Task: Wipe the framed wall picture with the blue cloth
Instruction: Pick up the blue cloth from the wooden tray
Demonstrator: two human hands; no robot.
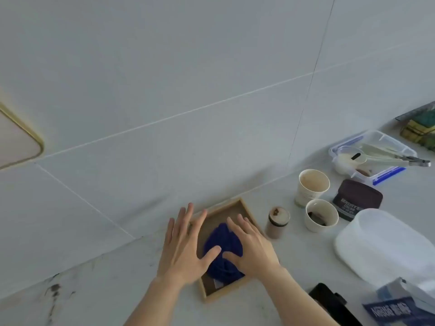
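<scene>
A small wooden-framed picture [244,207] lies flat on the pale counter against the tiled wall. A bunched blue cloth [223,241] rests on its brown face. My left hand [182,245] lies flat over the frame's left edge, fingers spread, thumb touching the cloth. My right hand [253,248] presses flat on the right side of the cloth, fingers spread and pointing towards the wall. Neither hand is closed around anything.
Right of the frame stand a small lidded jar [277,222], two paper cups [313,187] [321,215], a dark tub [357,200], a clear box of utensils [372,156] and a white lid [386,245]. A black phone [332,302] and tissue pack [400,307] lie near.
</scene>
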